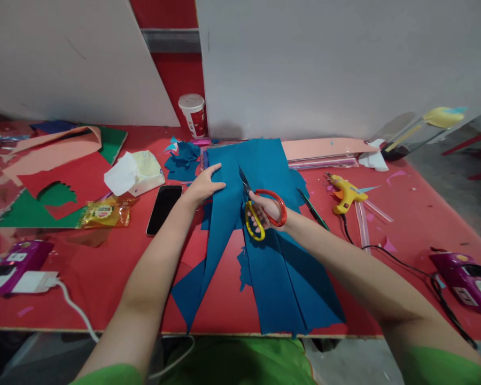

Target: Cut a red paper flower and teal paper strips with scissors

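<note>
A large blue sheet (pixel 280 278) of paper or felt lies in the middle of the red table (pixel 104 278), cut into long strips. My left hand (pixel 204 184) lies flat on its left strip, fingers stretched out. My right hand (pixel 264 211) grips scissors (pixel 260 206) with a red and a yellow handle loop. The blades point away from me into a cut in the sheet.
A black phone (pixel 164 208) lies left of the sheet, beside a tissue pack (pixel 136 172) and a gold wrapper (pixel 106 212). A yellow glue gun (pixel 344 192) with its cord lies at right. A paper cup (pixel 193 115) stands at the back. Purple devices (pixel 463 278) sit at both table ends.
</note>
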